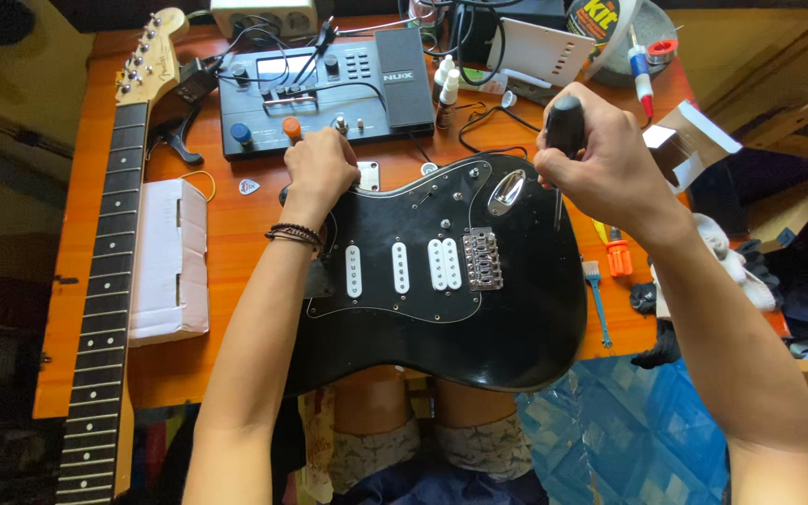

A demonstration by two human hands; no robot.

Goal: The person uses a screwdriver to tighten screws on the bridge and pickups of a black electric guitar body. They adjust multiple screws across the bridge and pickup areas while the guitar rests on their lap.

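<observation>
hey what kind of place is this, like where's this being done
Probably a home workbench for guitar repair: a neckless black guitar body on an orange wooden table, a detached guitar neck and an effects pedal unit.

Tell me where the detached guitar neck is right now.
In the head view, the guitar neck lies along the table's left edge, beside the white box, left of the black guitar body.

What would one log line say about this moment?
left hand: steadies guitar body | right hand: grips screwdriver, tip at body's edge | guitar neck: detached
</observation>
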